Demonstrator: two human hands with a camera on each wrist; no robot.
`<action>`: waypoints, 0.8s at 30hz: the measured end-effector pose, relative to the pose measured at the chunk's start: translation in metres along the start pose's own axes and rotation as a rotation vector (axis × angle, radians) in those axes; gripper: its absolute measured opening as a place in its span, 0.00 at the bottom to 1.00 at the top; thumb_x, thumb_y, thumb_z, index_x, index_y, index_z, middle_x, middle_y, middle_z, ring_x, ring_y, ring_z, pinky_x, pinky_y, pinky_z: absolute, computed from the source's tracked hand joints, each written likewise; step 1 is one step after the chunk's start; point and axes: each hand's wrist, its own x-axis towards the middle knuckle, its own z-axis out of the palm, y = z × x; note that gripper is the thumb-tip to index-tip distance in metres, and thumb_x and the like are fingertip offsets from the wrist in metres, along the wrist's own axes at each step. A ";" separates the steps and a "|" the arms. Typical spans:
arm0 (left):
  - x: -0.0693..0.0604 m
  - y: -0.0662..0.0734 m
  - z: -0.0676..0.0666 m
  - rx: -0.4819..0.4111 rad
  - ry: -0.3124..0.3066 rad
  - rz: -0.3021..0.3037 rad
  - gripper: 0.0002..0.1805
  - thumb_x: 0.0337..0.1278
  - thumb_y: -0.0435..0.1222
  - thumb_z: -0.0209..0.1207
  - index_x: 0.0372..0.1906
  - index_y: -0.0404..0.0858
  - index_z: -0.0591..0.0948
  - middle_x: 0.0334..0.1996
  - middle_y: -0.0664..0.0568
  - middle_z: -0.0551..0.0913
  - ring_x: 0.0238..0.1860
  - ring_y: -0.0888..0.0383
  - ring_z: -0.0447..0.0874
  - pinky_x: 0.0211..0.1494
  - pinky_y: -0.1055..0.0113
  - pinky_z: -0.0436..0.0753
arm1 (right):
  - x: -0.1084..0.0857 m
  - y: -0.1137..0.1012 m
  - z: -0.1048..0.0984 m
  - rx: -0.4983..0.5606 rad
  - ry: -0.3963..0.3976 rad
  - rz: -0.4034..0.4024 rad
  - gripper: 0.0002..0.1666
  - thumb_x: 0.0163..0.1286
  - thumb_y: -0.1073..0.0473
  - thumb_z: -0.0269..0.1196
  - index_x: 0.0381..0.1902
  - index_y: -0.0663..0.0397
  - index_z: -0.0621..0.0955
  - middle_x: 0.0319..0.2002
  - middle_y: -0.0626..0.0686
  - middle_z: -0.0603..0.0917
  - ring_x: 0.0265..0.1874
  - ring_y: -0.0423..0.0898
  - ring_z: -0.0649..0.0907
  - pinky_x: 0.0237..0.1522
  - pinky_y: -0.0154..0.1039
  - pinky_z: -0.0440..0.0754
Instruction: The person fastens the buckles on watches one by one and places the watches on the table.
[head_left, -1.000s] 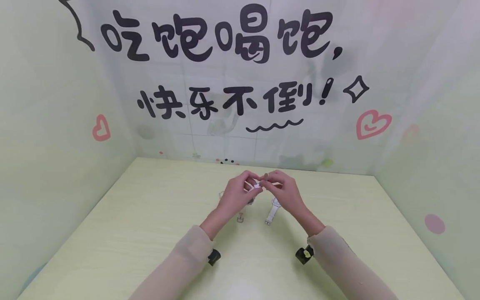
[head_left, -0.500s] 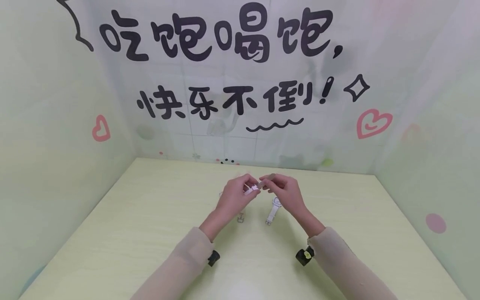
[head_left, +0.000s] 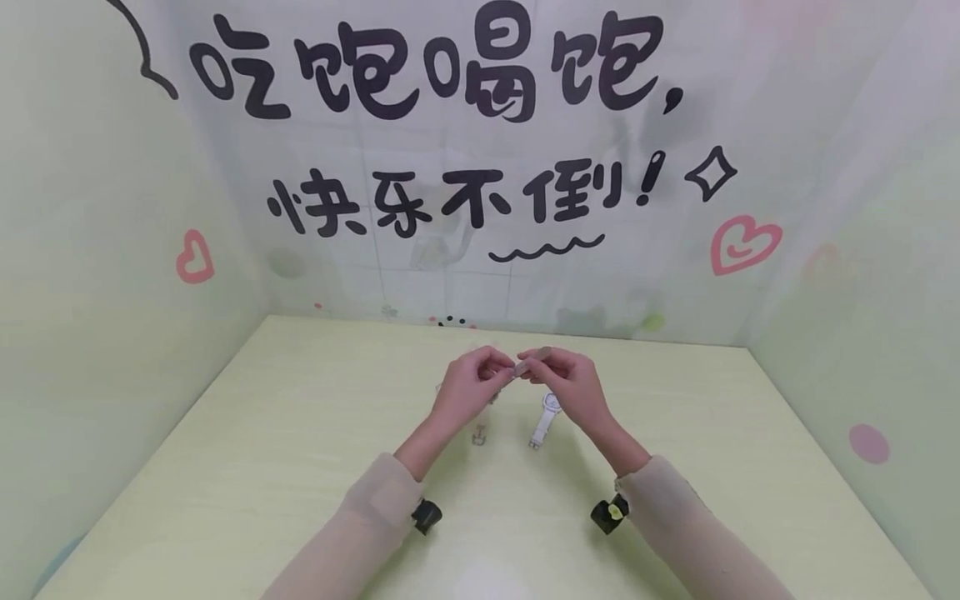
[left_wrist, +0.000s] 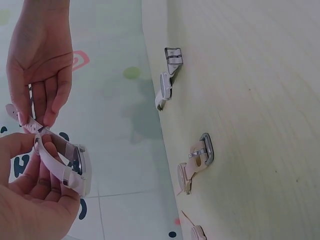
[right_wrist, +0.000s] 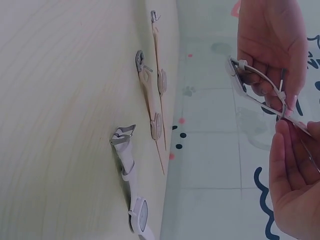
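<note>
I have both hands on 1 white watch (left_wrist: pixel 83 172): my left hand (head_left: pixel 468 387) grips it, the case nearer that side, while my right hand (head_left: pixel 567 382) pinches the strap (left_wrist: pixel 52 161), which runs lengthwise from left fingers to right.

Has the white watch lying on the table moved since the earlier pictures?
No. In the head view, the white watch keeps the same place against the back right corner of the table.
</note>
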 end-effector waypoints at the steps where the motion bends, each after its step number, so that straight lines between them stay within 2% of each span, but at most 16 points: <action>1: 0.000 0.000 0.000 -0.001 0.006 0.002 0.07 0.64 0.37 0.63 0.43 0.39 0.84 0.36 0.48 0.88 0.31 0.60 0.82 0.31 0.73 0.78 | 0.000 -0.001 0.000 -0.002 0.000 -0.001 0.12 0.72 0.60 0.62 0.42 0.66 0.86 0.47 0.65 0.87 0.36 0.38 0.88 0.43 0.31 0.87; 9: -0.001 -0.002 0.000 -0.039 0.042 0.036 0.07 0.65 0.41 0.64 0.40 0.42 0.84 0.31 0.50 0.87 0.28 0.62 0.78 0.29 0.73 0.75 | -0.001 -0.002 0.001 0.011 -0.015 0.022 0.11 0.72 0.62 0.62 0.42 0.67 0.85 0.49 0.66 0.86 0.37 0.34 0.87 0.44 0.30 0.87; 16: 0.001 -0.001 0.003 -0.034 0.079 0.043 0.05 0.64 0.39 0.65 0.37 0.42 0.84 0.30 0.51 0.86 0.29 0.62 0.78 0.31 0.72 0.76 | -0.001 0.000 0.002 0.004 -0.024 0.004 0.10 0.72 0.64 0.61 0.42 0.66 0.85 0.50 0.65 0.86 0.40 0.40 0.89 0.45 0.34 0.88; 19: 0.001 0.000 0.003 -0.028 0.079 0.040 0.04 0.63 0.39 0.65 0.36 0.42 0.84 0.30 0.51 0.86 0.29 0.61 0.78 0.31 0.72 0.75 | -0.002 -0.005 0.002 -0.006 -0.025 -0.007 0.09 0.72 0.65 0.61 0.42 0.67 0.85 0.50 0.66 0.86 0.40 0.45 0.89 0.44 0.33 0.88; 24: 0.002 -0.001 0.002 0.000 0.070 0.042 0.04 0.63 0.39 0.65 0.35 0.43 0.84 0.27 0.52 0.84 0.27 0.61 0.74 0.29 0.72 0.72 | -0.003 -0.004 0.002 -0.013 -0.024 -0.018 0.09 0.71 0.65 0.62 0.42 0.67 0.85 0.50 0.67 0.86 0.40 0.46 0.89 0.44 0.33 0.87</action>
